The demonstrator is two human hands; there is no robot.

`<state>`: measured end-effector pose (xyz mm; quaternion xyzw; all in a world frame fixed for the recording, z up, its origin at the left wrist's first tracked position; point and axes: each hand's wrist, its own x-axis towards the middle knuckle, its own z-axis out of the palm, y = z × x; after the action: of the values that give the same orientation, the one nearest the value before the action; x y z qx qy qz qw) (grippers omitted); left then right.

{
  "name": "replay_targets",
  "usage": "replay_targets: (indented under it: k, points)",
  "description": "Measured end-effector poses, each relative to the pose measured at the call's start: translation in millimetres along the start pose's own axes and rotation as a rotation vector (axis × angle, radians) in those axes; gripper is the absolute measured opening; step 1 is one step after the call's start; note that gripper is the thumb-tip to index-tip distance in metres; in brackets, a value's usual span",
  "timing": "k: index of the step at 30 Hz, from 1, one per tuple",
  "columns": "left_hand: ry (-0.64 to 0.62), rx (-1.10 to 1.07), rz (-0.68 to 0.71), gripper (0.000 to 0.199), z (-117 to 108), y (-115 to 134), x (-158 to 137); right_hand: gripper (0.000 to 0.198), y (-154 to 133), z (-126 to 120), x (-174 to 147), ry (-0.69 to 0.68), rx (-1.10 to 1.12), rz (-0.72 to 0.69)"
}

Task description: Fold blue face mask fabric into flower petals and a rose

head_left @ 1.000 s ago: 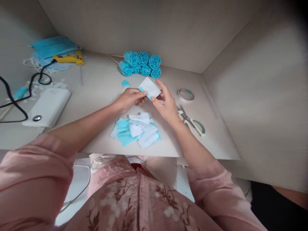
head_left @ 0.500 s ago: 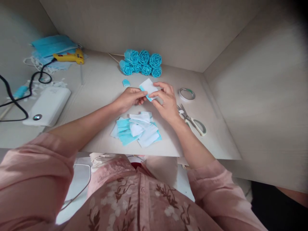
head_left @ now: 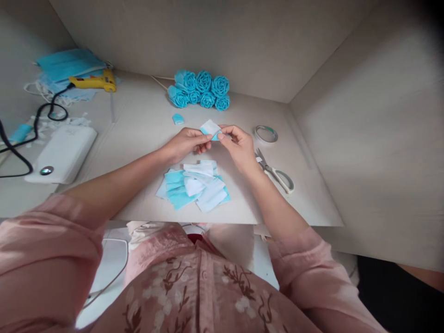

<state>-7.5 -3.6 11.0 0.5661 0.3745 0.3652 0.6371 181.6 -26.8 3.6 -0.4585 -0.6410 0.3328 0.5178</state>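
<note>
A small white and blue piece of face mask fabric (head_left: 210, 127) is pinched between both hands over the middle of the table. My left hand (head_left: 190, 141) grips its left side with thumb and fingers. On its right, my right hand (head_left: 239, 144) pinches the lower corner, where a blue edge is turned over. Below the hands lies a loose pile of cut blue and white fabric pieces (head_left: 211, 190). One small blue folded piece (head_left: 178, 119) rests just beyond my left hand. Scissors (head_left: 275, 172) with pale handles lie beside my right wrist.
Blue fabric roses (head_left: 203, 90) on sticks lie at the back. A tape roll (head_left: 266, 134) sits to the right. On the left are a yellow glue gun (head_left: 93, 82), blue face masks (head_left: 69, 64), a white power bank (head_left: 62, 152), a black cable and white scraps.
My right hand's fingers have closed in on the fabric piece, and its right corner is now folded over. The whole view has shifted slightly.
</note>
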Motion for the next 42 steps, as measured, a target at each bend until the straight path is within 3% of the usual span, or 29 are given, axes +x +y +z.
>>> replay_targets:
  k: [5, 12, 19, 30, 37, 42]
  points:
    - [-0.015, 0.040, 0.043, 0.037, 0, -1, 0, 0.040, 0, 0, 1, 0.004, 0.071, 0.093]
    - [0.070, 0.091, 0.085, 0.030, 0, 1, 1, 0.043, 7, 1, 2, -0.042, 0.079, 0.074]
    - [0.154, 0.036, 0.164, 0.026, 0, 3, 0, 0.073, 17, 3, 4, -0.142, 0.137, 0.100]
    - [0.116, 0.012, 0.121, 0.030, 0, -1, 2, 0.058, 6, 1, 2, -0.115, 0.081, 0.075]
    - [0.059, 0.130, 0.095, 0.028, 4, 4, -3, 0.054, -1, -2, 1, -0.028, 0.030, 0.024]
    - [0.063, 0.118, 0.073, 0.026, 4, 2, -2, 0.038, -4, -2, -1, -0.033, 0.009, 0.005]
